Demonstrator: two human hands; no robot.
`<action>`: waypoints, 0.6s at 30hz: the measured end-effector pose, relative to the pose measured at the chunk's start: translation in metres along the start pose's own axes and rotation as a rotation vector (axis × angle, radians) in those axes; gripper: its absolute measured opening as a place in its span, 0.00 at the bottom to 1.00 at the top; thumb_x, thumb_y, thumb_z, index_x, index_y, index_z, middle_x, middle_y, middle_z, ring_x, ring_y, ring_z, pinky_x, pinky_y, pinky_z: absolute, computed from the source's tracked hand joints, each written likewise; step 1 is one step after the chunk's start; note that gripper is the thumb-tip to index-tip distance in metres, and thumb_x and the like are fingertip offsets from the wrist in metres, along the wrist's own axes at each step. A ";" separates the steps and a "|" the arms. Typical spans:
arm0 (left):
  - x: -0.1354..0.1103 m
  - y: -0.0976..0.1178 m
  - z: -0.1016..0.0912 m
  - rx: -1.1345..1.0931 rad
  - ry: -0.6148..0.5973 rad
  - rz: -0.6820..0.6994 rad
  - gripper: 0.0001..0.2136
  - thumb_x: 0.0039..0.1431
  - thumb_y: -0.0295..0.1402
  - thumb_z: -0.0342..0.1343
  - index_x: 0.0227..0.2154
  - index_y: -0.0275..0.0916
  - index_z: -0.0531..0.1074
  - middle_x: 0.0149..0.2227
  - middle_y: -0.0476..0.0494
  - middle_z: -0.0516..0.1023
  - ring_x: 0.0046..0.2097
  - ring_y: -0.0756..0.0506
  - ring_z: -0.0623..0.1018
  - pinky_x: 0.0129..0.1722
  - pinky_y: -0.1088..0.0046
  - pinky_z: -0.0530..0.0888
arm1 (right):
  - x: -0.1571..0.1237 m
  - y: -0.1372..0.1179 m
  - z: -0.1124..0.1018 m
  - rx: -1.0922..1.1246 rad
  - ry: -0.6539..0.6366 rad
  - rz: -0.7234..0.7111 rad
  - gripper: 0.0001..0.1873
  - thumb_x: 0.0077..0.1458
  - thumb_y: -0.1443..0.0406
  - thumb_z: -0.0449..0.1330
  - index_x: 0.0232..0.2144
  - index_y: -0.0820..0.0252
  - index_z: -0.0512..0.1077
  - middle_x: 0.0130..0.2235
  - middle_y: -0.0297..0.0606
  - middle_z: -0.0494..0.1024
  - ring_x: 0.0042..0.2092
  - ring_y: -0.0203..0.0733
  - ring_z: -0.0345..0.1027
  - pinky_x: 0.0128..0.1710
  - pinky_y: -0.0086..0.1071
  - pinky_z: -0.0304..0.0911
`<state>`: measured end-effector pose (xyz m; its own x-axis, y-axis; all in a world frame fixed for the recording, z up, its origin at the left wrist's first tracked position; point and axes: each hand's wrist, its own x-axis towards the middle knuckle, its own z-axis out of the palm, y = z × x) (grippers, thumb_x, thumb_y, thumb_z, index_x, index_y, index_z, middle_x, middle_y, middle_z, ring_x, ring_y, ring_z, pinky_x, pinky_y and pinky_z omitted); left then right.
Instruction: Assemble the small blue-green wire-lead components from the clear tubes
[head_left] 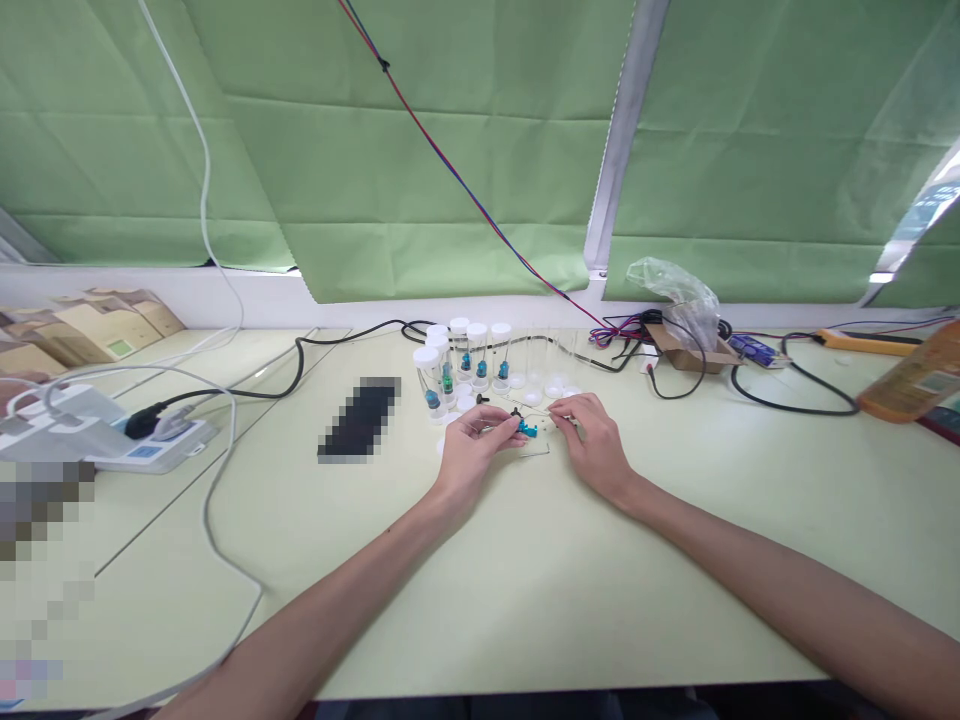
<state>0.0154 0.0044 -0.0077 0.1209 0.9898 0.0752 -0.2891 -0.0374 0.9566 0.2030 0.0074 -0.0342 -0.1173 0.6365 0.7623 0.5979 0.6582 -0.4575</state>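
My left hand [474, 442] rests on the pale green table [525, 590], fingers pinched together beside a small blue part [527, 429]; the fingertips touch it. My right hand [592, 435] lies just to the right, fingers curled and pinched near the same blue part and a thin wire-like piece I cannot make out. Just behind the hands stand several clear vials with white caps [465, 365], some holding blue or green parts. Loose white caps [534, 396] and empty clear tubes [551, 355] sit to the right of them.
A pixelated dark block [360, 418] lies left of the hands. A white power strip [161, 440] with black plug and cables sits far left. Black cables [795, 385], a cardboard box with plastic bag [686, 345] and an orange object [919, 375] line the back right. Green blinds hang behind.
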 end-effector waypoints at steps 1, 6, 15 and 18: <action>0.000 0.000 0.000 0.002 -0.010 -0.006 0.13 0.44 0.37 0.69 0.28 0.35 0.75 0.28 0.47 0.77 0.32 0.45 0.81 0.40 0.65 0.77 | 0.000 -0.003 0.000 0.025 0.009 0.013 0.08 0.63 0.70 0.52 0.34 0.56 0.69 0.39 0.41 0.77 0.45 0.46 0.67 0.46 0.41 0.64; -0.001 -0.002 -0.001 0.041 -0.048 -0.032 0.12 0.44 0.36 0.70 0.28 0.34 0.77 0.28 0.44 0.79 0.32 0.46 0.80 0.39 0.66 0.77 | -0.002 -0.014 0.001 0.159 -0.007 0.093 0.06 0.63 0.69 0.52 0.35 0.56 0.69 0.41 0.41 0.77 0.44 0.44 0.72 0.45 0.39 0.66; -0.004 -0.002 0.000 -0.007 -0.086 -0.051 0.11 0.43 0.35 0.70 0.28 0.35 0.79 0.30 0.44 0.80 0.34 0.44 0.81 0.46 0.63 0.76 | -0.005 -0.018 0.001 0.318 -0.051 0.243 0.05 0.63 0.65 0.55 0.39 0.57 0.70 0.39 0.39 0.77 0.41 0.42 0.71 0.43 0.36 0.67; -0.004 -0.002 0.001 -0.039 -0.094 -0.068 0.11 0.44 0.35 0.70 0.30 0.34 0.79 0.32 0.42 0.81 0.37 0.42 0.82 0.49 0.61 0.75 | -0.003 -0.020 0.001 0.360 -0.052 0.294 0.05 0.62 0.64 0.55 0.40 0.57 0.70 0.37 0.38 0.76 0.39 0.41 0.70 0.42 0.35 0.67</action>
<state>0.0161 0.0001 -0.0096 0.2292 0.9726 0.0383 -0.3136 0.0365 0.9489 0.1912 -0.0075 -0.0281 -0.0290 0.8298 0.5573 0.2994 0.5392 -0.7871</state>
